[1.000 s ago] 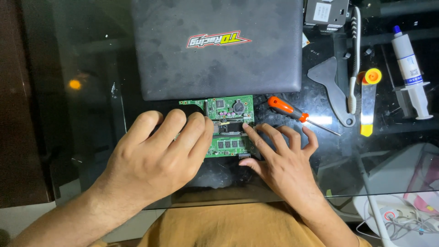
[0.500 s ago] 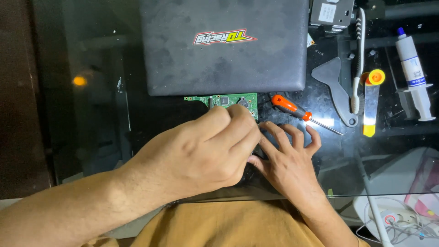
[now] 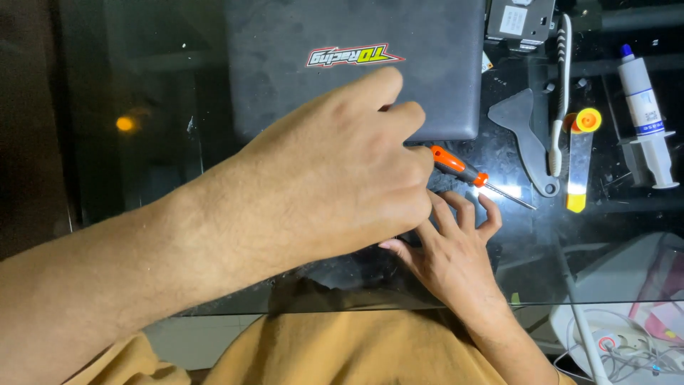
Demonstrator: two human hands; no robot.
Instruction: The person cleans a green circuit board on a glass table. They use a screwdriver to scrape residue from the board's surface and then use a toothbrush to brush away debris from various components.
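Orange and black plastic marks the handle of a small screwdriver [image 3: 456, 165] lying on the dark glass counter [image 3: 149, 178], its thin metal shaft pointing right and down toward the bright glare on the glass. The left hand [image 3: 335, 178] reaches across the middle of the view with its fingers curled loosely, knuckles just beside the screwdriver's handle end; whether the fingertips touch the handle cannot be told, since the hand itself hides them. The right hand [image 3: 449, 249] lies lower, fingers spread narrow and pressed down on the counter just under the screwdriver, holding nothing that can be seen; anything beneath the two hands is covered. Behind the left hand rests a closed dark grey laptop [image 3: 299, 78] with a coloured sticker on its lid, its front edge close to the screwdriver handle. To the right of the laptop lie a grey flat plastic pry tool [image 3: 529, 132] with a triangular head, a white toothbrush [image 3: 561, 85] laid lengthwise across it, and a white strip-shaped tool with yellow ends and an orange round cap [image 3: 581, 153]. Farther right a white syringe with a blue tip [image 3: 645, 114] lies near the edge of the view. A small grey box-shaped part [image 3: 520, 21] sits at the top, just beside the laptop's corner. A white power strip with tangled cables [image 3: 613, 342] shows below the counter at the lower right, and a mustard-yellow shirt [image 3: 342, 349] fills the bottom.
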